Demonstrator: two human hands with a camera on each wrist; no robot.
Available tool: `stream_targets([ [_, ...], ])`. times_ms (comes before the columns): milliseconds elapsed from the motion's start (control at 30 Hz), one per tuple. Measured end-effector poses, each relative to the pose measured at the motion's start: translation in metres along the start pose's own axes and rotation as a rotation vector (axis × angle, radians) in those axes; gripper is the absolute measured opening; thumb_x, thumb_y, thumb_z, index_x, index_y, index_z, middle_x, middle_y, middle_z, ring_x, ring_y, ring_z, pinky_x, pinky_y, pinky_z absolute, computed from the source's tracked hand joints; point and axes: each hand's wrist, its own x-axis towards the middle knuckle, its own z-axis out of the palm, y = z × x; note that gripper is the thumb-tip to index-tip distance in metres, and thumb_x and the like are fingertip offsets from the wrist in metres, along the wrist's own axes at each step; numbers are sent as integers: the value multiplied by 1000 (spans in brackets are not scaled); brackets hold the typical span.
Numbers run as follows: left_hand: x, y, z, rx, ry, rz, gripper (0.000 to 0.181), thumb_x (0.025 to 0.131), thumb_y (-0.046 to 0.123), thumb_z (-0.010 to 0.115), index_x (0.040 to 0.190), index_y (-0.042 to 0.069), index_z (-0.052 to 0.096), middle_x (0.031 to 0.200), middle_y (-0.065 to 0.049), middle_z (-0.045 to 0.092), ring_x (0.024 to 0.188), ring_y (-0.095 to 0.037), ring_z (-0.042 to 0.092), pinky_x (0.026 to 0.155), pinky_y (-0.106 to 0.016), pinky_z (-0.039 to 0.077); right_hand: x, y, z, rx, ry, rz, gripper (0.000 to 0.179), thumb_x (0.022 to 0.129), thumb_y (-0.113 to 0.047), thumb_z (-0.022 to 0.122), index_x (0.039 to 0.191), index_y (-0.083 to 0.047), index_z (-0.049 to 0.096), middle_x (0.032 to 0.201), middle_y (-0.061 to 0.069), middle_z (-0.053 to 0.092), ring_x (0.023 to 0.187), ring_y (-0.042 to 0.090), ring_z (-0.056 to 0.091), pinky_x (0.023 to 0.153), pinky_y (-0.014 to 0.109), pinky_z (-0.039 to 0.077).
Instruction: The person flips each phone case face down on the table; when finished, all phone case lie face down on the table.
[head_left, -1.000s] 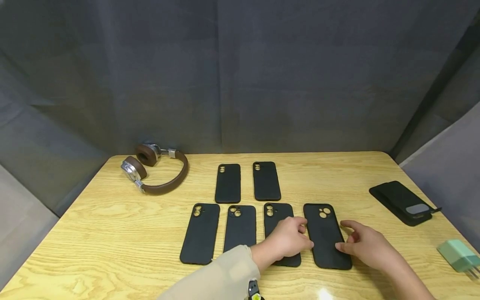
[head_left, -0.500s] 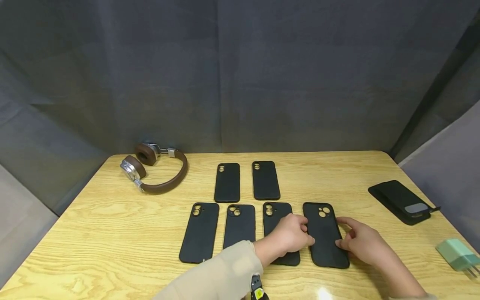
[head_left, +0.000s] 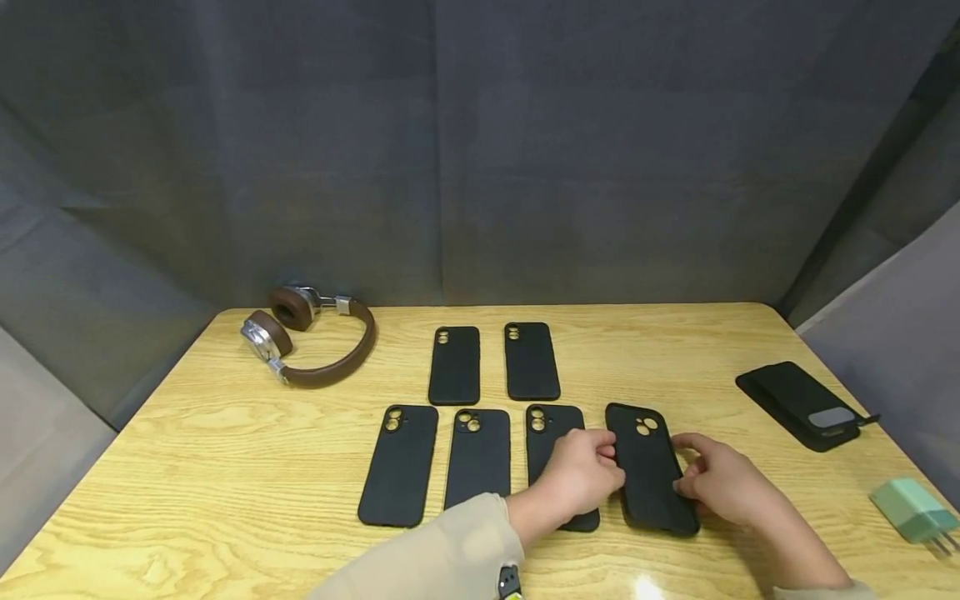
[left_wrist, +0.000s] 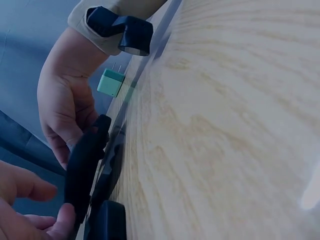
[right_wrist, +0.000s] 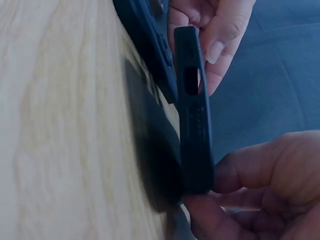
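Observation:
A black phone case (head_left: 651, 479), camera holes at its upper right, is at the right end of the front row. My right hand (head_left: 731, 483) pinches its right edge between thumb and fingers. At the opposite edge is my left hand (head_left: 581, 471), thumb on one side and fingers on the other in the right wrist view. There the case (right_wrist: 194, 120) stands tilted above the tabletop, its charging-port slot facing the camera and a dark shadow beside it. Under the left hand lies another black case (head_left: 553, 417), partly covered by that hand.
Two more black cases (head_left: 399, 467) (head_left: 480, 458) lie to the left, and two (head_left: 454, 367) (head_left: 532, 362) form a back row. Brown headphones (head_left: 330, 375) sit back left. At the right lie a black phone-shaped item (head_left: 795, 400) with a grey oval and a mint charger plug (head_left: 911, 508).
The right hand has closed in on the case's right edge. The case, flat before, now tilts, and it has shifted slightly left. The left hand stays almost in place.

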Motion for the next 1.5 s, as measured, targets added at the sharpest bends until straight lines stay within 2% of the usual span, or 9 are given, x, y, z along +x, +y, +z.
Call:
stream_targets([
  [200, -4, -3, -2, -79, 57, 62, 40, 79, -1, 67, 119, -2, 60, 95, -2, 61, 82, -6, 61, 68, -15, 48, -1, -3, 1, 78, -33, -34, 54, 80, 7, 57, 127, 18, 35, 75, 7, 48, 67, 18, 49, 57, 32, 47],
  [367, -5, -2, -3, -139, 101, 74, 38, 81, 4, 69, 117, 0, 61, 99, -2, 63, 82, -7, 63, 66, -17, 49, -1, -5, 5, 135, -51, -70, 55, 81, 5, 57, 128, 20, 33, 75, 7, 50, 67, 18, 50, 56, 29, 49],
  [467, -5, -1, -5, -172, 116, 79, 37, 81, 6, 69, 117, 2, 61, 100, -1, 63, 83, -6, 62, 67, -17, 49, 0, -8, 8, 178, -52, -62, 56, 83, 4, 57, 130, 19, 31, 78, 9, 53, 68, 17, 53, 57, 28, 50],
  [633, -6, 1, -9, -210, 122, 122, 36, 81, 6, 69, 116, 3, 61, 98, 0, 62, 81, -4, 61, 66, -17, 48, 2, -11, 14, 230, -50, -52, 57, 85, 3, 57, 133, 17, 30, 85, 12, 57, 72, 17, 57, 61, 30, 52],
  [733, -6, 1, -11, -242, 114, 140, 37, 81, 5, 68, 116, 3, 61, 97, -1, 61, 79, -3, 60, 65, -17, 47, 4, -12, 19, 251, -48, -57, 58, 85, 3, 57, 134, 16, 29, 86, 13, 57, 72, 17, 58, 61, 30, 53],
  [900, -6, 0, -13, -281, 79, 124, 37, 80, 3, 68, 117, 4, 60, 96, 1, 56, 79, -4, 57, 64, -18, 47, 4, -14, 27, 280, -47, -53, 58, 84, 4, 56, 134, 16, 29, 85, 12, 55, 72, 17, 57, 61, 30, 53],
  [1167, -4, 0, -16, -251, 22, 133, 37, 80, 4, 68, 116, 10, 61, 99, 0, 55, 80, -4, 56, 63, -18, 46, 4, -18, 34, 276, -56, -63, 59, 80, 7, 53, 133, 18, 30, 82, 11, 53, 72, 18, 54, 62, 32, 52],
  [1333, -3, -3, -16, -240, -9, 145, 37, 79, 3, 69, 114, 11, 62, 97, 0, 51, 78, -2, 54, 63, -17, 46, 4, -21, 37, 229, -31, -79, 61, 73, 10, 50, 132, 15, 35, 74, 10, 52, 64, 18, 49, 55, 27, 45],
  [1500, -1, -3, -16, -228, -22, 128, 37, 78, 4, 69, 113, 13, 63, 95, 1, 50, 77, -1, 53, 63, -17, 46, 4, -21, 39, 160, -6, -95, 60, 72, 12, 50, 131, 11, 40, 68, 7, 49, 57, 18, 44, 49, 25, 36],
])
